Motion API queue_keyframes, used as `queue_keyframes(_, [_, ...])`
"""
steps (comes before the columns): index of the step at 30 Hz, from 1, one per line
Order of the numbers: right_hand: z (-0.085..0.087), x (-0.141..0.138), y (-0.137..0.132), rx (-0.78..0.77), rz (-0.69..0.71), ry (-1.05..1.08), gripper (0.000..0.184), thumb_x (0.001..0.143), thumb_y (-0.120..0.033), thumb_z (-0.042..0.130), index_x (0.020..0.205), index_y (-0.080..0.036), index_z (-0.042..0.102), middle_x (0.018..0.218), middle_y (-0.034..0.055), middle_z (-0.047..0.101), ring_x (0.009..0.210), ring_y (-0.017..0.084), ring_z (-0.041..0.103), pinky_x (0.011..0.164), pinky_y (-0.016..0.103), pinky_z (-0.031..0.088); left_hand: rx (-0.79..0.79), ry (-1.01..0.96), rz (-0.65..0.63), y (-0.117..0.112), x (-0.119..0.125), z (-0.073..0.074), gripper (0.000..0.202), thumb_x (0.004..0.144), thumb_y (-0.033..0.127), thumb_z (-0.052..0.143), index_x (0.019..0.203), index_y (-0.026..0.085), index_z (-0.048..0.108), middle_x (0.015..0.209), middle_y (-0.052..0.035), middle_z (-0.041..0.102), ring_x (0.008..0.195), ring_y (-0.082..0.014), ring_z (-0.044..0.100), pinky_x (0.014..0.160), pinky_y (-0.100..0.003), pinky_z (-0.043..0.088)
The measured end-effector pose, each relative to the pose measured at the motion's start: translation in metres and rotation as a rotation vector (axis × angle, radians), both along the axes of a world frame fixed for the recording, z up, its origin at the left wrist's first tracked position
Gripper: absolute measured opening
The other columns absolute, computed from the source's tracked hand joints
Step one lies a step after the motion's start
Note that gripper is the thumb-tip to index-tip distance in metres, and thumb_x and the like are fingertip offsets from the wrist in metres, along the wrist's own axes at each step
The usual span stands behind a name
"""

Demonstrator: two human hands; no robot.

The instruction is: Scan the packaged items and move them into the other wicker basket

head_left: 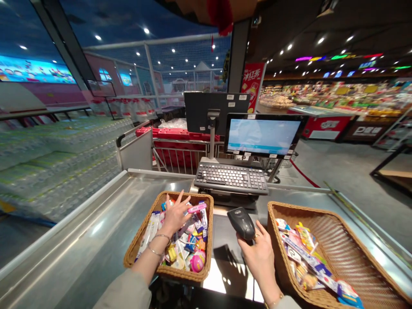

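My left hand (176, 215) reaches palm down over a wicker basket (210, 240) filled with small packaged sweets. A slim pink-wrapped stick (197, 208) juts out between its thumb and index finger, while the other fingers are spread. Around it lie purple-and-white wrapped sticks (204, 221), a round pink container (197, 261) and a blue packet (191, 243). In my right hand (258, 255) is a black handheld barcode scanner (241, 222), its head pointing up and to the left. The scanner's handle is mostly hidden by my palm.
On the right stands a second wicker basket (350, 244) with several packaged sweets (305, 238) at its left side. Beyond the metal counter (106, 214) are a keyboard (231, 175), a lit monitor (262, 135) and a shopping cart (175, 154). Stacked bottles (64, 154) line the left.
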State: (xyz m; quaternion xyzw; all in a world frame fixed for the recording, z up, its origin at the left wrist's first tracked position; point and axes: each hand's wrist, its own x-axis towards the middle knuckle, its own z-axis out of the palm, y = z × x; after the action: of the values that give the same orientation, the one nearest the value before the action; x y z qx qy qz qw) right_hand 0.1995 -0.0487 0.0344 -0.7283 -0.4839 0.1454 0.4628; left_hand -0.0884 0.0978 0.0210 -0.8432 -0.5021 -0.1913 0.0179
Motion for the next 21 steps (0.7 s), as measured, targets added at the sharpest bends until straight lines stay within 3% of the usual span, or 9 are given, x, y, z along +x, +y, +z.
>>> queue_keyframes(5, [0.003,0.001,-0.003,0.026,0.008,-0.023,0.033,0.067,-0.037,0.066,0.094,-0.021,0.077,0.120,0.0109,0.071,0.137,0.034,0.044,0.111,0.050,0.038,0.084,-0.045,-0.039,-0.001,0.025,0.023,0.023,0.087,0.027,0.061,0.106,0.031,0.074,0.139,-0.0030,0.062,0.148,-0.0324,0.033,0.119,-0.070,-0.009])
queue_keyframes(9, [0.004,0.002,-0.007,0.074,0.025,-0.055,0.034,0.069,-0.034,0.065,0.097,-0.021,0.077,0.122,0.0099,0.071,0.137,0.035,0.044,0.110,0.052,0.038,0.103,-0.058,-0.057,-0.003,0.043,0.033,0.022,0.089,0.030,0.061,0.107,0.031,0.074,0.142,-0.0014,0.060,0.148,-0.0337,0.033,0.118,-0.071,-0.009])
queue_keyframes(15, [0.005,0.009,-0.014,0.117,0.059,-0.161,0.026,0.070,-0.028,0.063,0.091,-0.025,0.078,0.122,0.0046,0.072,0.137,0.035,0.044,0.110,0.055,0.038,0.174,-0.079,-0.124,-0.003,0.068,0.036,0.021,0.089,0.030,0.061,0.105,0.032,0.074,0.139,-0.0017,0.063,0.148,-0.0338,0.034,0.118,-0.071,-0.010])
queue_keyframes(21, [0.002,0.012,-0.019,0.191,0.047,-0.273,0.033,0.069,-0.019,0.061,0.097,-0.025,0.077,0.125,0.0027,0.071,0.137,0.035,0.044,0.110,0.055,0.039,0.362,-0.170,-0.233,-0.002,0.093,0.033,0.019,0.084,0.024,0.067,0.101,0.030,0.074,0.130,-0.0048,0.069,0.142,-0.0359,0.044,0.116,-0.076,-0.002])
